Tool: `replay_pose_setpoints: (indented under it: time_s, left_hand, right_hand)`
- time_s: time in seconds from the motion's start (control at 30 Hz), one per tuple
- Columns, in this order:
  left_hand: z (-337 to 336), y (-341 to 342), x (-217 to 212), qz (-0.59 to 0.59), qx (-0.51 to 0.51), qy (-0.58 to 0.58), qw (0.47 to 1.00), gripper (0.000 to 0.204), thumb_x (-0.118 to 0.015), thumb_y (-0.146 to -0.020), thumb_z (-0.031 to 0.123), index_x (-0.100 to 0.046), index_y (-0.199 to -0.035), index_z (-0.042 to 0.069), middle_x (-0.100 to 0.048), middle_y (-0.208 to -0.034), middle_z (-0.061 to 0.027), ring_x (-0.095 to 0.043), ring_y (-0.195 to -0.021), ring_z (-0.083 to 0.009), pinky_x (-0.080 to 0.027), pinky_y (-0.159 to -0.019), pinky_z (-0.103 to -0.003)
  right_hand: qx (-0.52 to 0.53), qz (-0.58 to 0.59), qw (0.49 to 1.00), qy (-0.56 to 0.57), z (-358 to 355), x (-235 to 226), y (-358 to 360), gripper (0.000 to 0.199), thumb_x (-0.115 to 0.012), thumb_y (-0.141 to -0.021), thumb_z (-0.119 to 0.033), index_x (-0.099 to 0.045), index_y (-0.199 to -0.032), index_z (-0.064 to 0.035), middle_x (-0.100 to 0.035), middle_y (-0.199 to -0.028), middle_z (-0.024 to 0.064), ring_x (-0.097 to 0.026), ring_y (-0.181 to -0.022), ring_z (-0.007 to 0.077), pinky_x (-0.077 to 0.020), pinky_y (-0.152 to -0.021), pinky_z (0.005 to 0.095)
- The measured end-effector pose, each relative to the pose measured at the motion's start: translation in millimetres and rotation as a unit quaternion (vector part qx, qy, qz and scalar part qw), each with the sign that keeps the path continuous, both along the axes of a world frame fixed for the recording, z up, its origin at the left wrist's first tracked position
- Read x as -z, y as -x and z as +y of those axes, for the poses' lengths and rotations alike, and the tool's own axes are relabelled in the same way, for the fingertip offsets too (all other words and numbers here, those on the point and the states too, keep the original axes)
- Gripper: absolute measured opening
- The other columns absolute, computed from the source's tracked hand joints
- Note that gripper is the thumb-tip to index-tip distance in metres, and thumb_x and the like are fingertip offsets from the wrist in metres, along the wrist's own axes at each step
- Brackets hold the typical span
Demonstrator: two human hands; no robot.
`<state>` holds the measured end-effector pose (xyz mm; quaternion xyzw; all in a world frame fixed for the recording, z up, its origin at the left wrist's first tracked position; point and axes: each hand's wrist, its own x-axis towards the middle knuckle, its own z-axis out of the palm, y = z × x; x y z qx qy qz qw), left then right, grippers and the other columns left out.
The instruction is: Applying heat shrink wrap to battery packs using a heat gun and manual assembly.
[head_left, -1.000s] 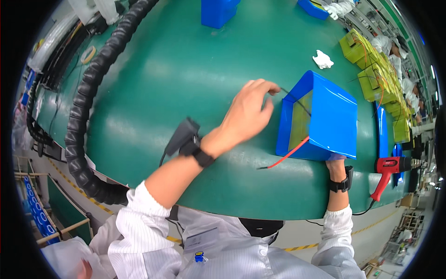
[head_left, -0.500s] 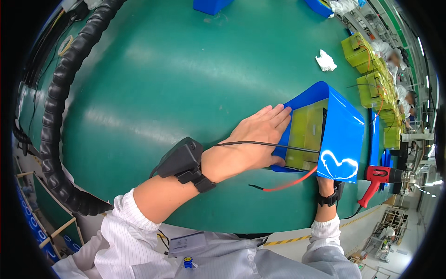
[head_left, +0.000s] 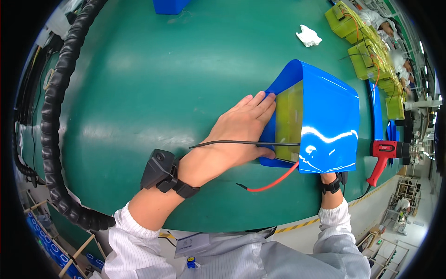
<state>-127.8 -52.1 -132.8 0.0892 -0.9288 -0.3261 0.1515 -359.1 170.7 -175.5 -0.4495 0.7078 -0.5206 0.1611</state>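
Observation:
A glossy blue plastic sleeve (head_left: 331, 111) stands wrapped around a yellow-green block (head_left: 288, 111), which shows through the sleeve's left opening and looks like a battery pack. My left hand (head_left: 244, 125) lies flat against that opening, fingers stretched and thumb apart, touching the blue edge. From the opening come a black lead (head_left: 223, 142), draped over the back of my left hand, and a red lead (head_left: 274, 181) with a dark tip, curving toward me. My right hand (head_left: 328, 178) is behind and under the sleeve's right part; its fingers are hidden.
A red heat gun (head_left: 383, 156) lies at the right. Several yellow-green blocks (head_left: 362, 58) with wires line the far right, near other people. A crumpled white cloth (head_left: 308, 36) and a blue piece (head_left: 170, 4) lie farther off. A black ribbed hose (head_left: 53, 116) curves along the left.
The sleeve now covers more of the block, so less shows at the opening. My left hand stays against that end. The whole view has shifted a little.

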Motion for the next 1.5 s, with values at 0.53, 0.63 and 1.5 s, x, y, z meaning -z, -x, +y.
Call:
replay_pose_setpoints:
  time_s: [0.53,0.63,1.5]
  left_hand:
    - [0,-1,-8,-0.021,0.005,0.031,0.999,0.099,-0.086,-0.072,0.038,-0.039,-0.148,-0.005,-0.040,-0.156,-0.0164,-0.034,-0.147,-0.0315,-0.028,-0.123,-0.041]
    - [-2,1,-9,-0.019,0.013,0.024,0.999,0.099,-0.086,-0.072,0.038,-0.039,-0.149,-0.004,-0.039,-0.156,-0.0183,-0.033,-0.148,-0.0323,-0.027,-0.124,-0.041]
    - [-3,-9,-27,-0.097,0.045,0.018,0.994,0.055,-0.073,-0.081,0.019,-0.058,-0.130,0.000,-0.045,-0.149,-0.0221,-0.037,-0.143,-0.0404,-0.027,-0.120,-0.051]
  right_hand:
    - [-0.024,0.032,0.999,0.011,-3,2,-3,0.019,-0.073,-0.082,-0.004,-0.071,-0.101,0.0016,-0.073,-0.092,0.0123,-0.069,-0.084,0.0186,-0.0553,-0.079,0.0331]
    - [-0.038,0.051,0.998,0.019,-6,-3,-5,0.020,-0.074,-0.082,-0.004,-0.071,-0.101,0.0016,-0.074,-0.092,0.0123,-0.069,-0.083,0.0187,-0.0554,-0.079,0.0330]
    - [-0.151,0.072,0.985,0.035,-25,-70,-14,0.024,-0.076,-0.076,-0.006,-0.065,-0.095,0.0034,-0.069,-0.087,0.0206,-0.064,-0.073,0.0390,-0.0518,-0.067,0.0375]
